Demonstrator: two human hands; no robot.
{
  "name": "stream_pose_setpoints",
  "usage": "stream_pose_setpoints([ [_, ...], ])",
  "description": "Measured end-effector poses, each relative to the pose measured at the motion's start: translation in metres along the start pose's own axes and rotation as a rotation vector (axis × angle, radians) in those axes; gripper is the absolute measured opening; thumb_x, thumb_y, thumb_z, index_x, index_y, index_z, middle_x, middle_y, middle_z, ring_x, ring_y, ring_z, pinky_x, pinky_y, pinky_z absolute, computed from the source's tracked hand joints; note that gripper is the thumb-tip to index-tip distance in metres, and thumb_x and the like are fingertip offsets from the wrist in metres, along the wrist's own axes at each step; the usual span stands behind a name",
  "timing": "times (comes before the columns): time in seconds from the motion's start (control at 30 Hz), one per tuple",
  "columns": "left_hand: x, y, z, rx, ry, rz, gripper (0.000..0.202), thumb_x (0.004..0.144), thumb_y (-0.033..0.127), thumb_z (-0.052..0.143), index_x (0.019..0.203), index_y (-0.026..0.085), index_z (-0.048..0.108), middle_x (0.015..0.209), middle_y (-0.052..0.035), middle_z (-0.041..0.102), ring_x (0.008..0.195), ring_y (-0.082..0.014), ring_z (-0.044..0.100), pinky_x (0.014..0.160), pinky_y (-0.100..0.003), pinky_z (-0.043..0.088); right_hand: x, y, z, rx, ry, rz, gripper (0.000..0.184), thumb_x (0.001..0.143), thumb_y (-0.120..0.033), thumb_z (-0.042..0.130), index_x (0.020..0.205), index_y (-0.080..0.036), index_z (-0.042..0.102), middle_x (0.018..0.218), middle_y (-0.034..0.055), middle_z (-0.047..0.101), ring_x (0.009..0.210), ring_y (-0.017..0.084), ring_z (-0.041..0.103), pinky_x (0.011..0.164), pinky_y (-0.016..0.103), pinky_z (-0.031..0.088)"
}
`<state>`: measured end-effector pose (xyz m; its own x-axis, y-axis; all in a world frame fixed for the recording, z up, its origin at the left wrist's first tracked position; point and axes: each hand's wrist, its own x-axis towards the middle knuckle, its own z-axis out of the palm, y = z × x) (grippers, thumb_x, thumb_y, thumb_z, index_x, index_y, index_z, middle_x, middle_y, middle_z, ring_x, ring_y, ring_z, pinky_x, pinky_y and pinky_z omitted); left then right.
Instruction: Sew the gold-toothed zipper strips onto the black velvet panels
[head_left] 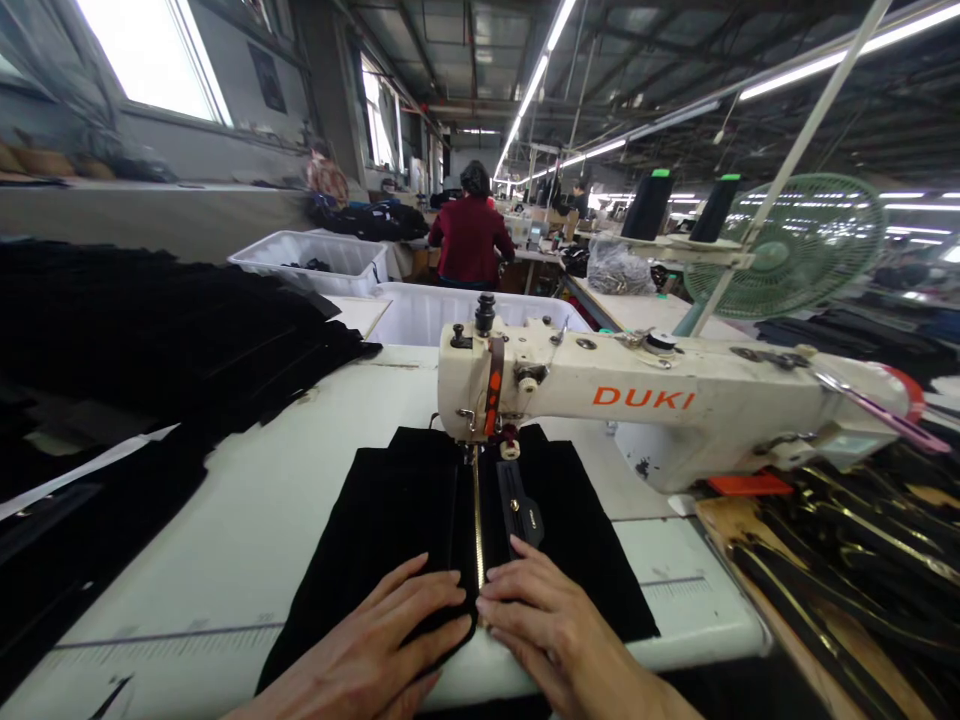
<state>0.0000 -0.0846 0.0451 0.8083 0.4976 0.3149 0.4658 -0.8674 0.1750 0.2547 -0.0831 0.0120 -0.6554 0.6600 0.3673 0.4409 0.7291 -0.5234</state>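
Black fabric (397, 510) lies across the bed of a white sewing machine (555, 375). A gold-toothed zipper (478, 520) runs down the middle of the cloth to the presser foot. My left hand (382, 635) presses on the fabric left of the zipper, its fingers stretched out. To the right, my right hand (555, 620) rests with fingers extended, fingertips at the zipper's near end. Just beyond these fingertips is a black guide plate (516, 505) with a small gold-coloured fixing. The needle tip is too small to make out.
Stacked black cloth pieces (150, 330) cover the left of the table. Gold-toothed zippers (847, 560) are heaped at the right. White bins (480, 300) stand behind the machine, with a green fan (787, 245) at back right. A person in dark red (472, 235) sits ahead.
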Motion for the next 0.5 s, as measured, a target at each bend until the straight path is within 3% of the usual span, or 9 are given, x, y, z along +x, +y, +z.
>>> stream_pose_setpoints([
  [0.27,-0.008,-0.003,0.013,0.034,-0.007,0.020,0.060,0.077,0.001,0.049,0.134,0.016,0.059,0.134,-0.0080,0.063,0.131,-0.0225,0.052,0.119,-0.042,0.026,-0.001,0.000,-0.002,-0.034,0.016,-0.026,0.020,0.098,-0.013,0.055,0.113,-0.019,0.067,0.106,0.0041,0.070,0.108,0.016,0.062,0.117,0.043,0.032],
  [0.5,-0.006,0.000,0.012,-0.047,-0.025,-0.023,0.072,0.075,0.006,0.058,0.144,0.021,0.047,0.138,-0.0062,0.060,0.130,-0.0251,0.052,0.119,-0.043,0.027,-0.007,-0.005,0.003,-0.033,0.033,0.025,0.031,0.095,-0.011,0.056,0.124,-0.020,0.063,0.114,0.0064,0.067,0.117,0.018,0.059,0.118,0.044,0.030],
])
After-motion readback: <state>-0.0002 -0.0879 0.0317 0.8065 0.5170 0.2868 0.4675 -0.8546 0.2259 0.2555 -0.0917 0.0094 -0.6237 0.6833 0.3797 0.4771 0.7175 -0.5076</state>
